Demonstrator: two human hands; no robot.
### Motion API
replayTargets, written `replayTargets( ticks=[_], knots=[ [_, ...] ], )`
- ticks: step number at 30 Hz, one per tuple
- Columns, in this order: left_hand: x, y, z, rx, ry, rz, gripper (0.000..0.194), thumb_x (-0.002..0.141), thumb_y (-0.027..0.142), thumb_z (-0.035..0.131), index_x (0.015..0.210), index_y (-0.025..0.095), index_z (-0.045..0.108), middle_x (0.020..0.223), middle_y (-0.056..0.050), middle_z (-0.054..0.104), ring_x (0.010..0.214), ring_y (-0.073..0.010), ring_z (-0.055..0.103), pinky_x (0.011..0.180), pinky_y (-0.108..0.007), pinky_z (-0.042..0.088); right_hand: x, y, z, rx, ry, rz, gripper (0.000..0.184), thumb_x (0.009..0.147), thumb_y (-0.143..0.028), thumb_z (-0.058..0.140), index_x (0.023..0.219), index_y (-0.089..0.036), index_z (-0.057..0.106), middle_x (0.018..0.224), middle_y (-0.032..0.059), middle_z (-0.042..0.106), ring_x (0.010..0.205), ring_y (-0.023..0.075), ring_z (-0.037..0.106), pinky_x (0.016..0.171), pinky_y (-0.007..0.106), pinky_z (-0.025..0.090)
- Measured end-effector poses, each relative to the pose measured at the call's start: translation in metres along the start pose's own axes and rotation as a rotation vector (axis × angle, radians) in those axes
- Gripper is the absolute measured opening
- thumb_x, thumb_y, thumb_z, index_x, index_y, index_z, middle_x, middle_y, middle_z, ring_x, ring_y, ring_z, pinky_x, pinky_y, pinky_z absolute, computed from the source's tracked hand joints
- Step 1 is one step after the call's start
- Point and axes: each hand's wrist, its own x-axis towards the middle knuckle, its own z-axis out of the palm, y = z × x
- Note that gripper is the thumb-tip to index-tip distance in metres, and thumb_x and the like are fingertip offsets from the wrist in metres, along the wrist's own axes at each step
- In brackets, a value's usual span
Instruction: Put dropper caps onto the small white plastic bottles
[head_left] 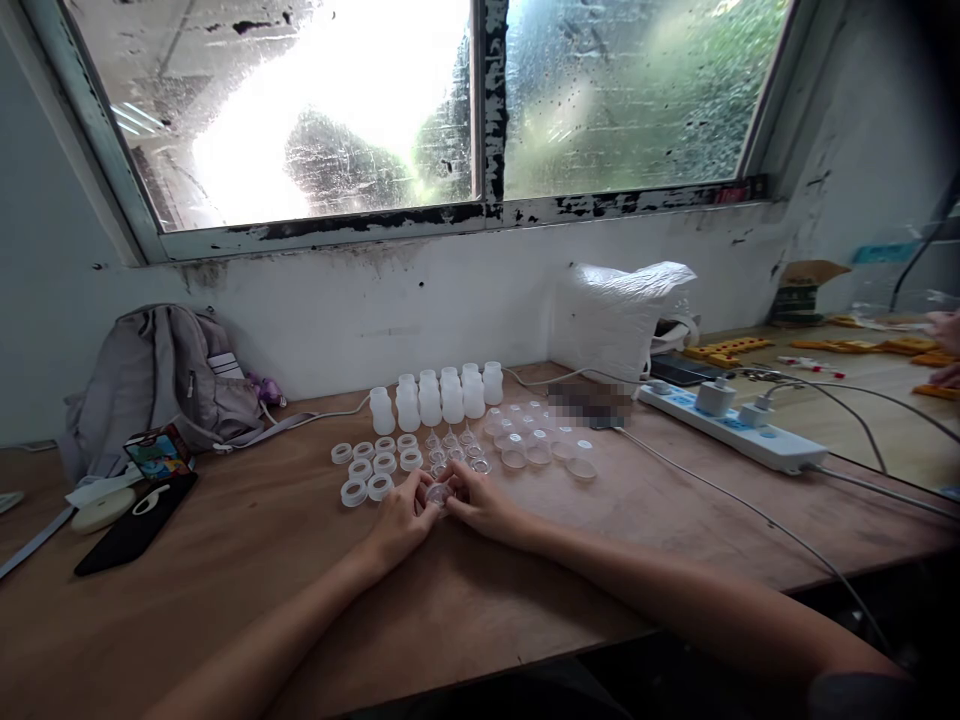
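Note:
My left hand [405, 515] and my right hand [480, 500] meet at the middle of the wooden table [300, 580], both pinching one small clear plastic piece [440, 492]. Just beyond my fingers lie white screw rings [375, 465] on the left, small clear nipple-like pieces [454, 445] in the middle and clear domed caps [536, 440] on the right. Behind them stands a row of small white bottles [439, 395].
A grey backpack [161, 385] leans on the wall at left, with a black phone [139, 520] and a small carton [157, 452] before it. A white power strip [731, 425] with cables and a white plastic bag [619, 315] sit right. Another person's hand [945, 330] shows far right.

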Motion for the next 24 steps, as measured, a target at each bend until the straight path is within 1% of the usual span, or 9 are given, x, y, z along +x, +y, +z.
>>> replayTargets(
  ticks=[4, 8, 11, 17, 24],
  knots=[
    [0.0006, 0.0019, -0.0053, -0.061, 0.016, 0.006, 0.014, 0.072, 0.020, 0.045, 0.085, 0.018, 0.050, 0.061, 0.003, 0.050, 0.054, -0.0101, 0.046, 0.052, -0.021, 0.036, 0.0001, -0.0003, -0.0002, -0.011, 0.020, 0.012, 0.018, 0.078, -0.024, 0.045, 0.095, -0.017, 0.048, 0.059, -0.0035, 0.051, 0.050, 0.0073, 0.044, 0.047, 0.018, 0.034],
    [0.0006, 0.0039, -0.0098, -0.148, 0.014, 0.005, 0.018, 0.078, 0.028, 0.041, 0.088, 0.017, 0.051, 0.067, 0.000, 0.055, 0.058, -0.0112, 0.050, 0.054, -0.021, 0.038, -0.0007, -0.0038, -0.0026, -0.018, 0.031, 0.034, 0.024, 0.081, -0.034, 0.041, 0.094, -0.017, 0.052, 0.061, -0.0016, 0.052, 0.052, 0.0087, 0.047, 0.049, 0.020, 0.037],
    [0.0005, 0.0046, -0.0103, -0.158, 0.014, 0.005, 0.021, 0.080, 0.032, 0.040, 0.085, 0.016, 0.052, 0.066, 0.000, 0.056, 0.058, -0.0118, 0.051, 0.054, -0.022, 0.038, -0.0006, -0.0052, -0.0037, -0.018, 0.036, 0.045, 0.024, 0.081, -0.036, 0.041, 0.087, -0.016, 0.054, 0.060, -0.0011, 0.052, 0.053, 0.0090, 0.047, 0.049, 0.020, 0.037],
    [0.0010, 0.0068, -0.0091, -0.185, -0.010, -0.012, 0.019, 0.079, 0.031, 0.040, 0.074, 0.016, 0.050, 0.059, 0.002, 0.052, 0.053, -0.0103, 0.048, 0.051, -0.020, 0.036, 0.0002, -0.0040, -0.0030, 0.006, 0.037, 0.072, 0.024, 0.080, -0.035, 0.042, 0.072, -0.015, 0.052, 0.055, -0.0018, 0.049, 0.051, 0.0085, 0.046, 0.046, 0.019, 0.035],
    [0.0019, 0.0072, -0.0074, -0.208, -0.038, -0.045, 0.016, 0.079, 0.029, 0.040, 0.070, 0.016, 0.046, 0.054, 0.004, 0.048, 0.048, -0.0088, 0.046, 0.048, -0.019, 0.034, 0.0002, -0.0024, -0.0022, -0.047, 0.037, 0.070, 0.023, 0.080, -0.032, 0.042, 0.068, -0.015, 0.051, 0.055, -0.0018, 0.050, 0.050, 0.0078, 0.045, 0.047, 0.019, 0.034]
  ],
)
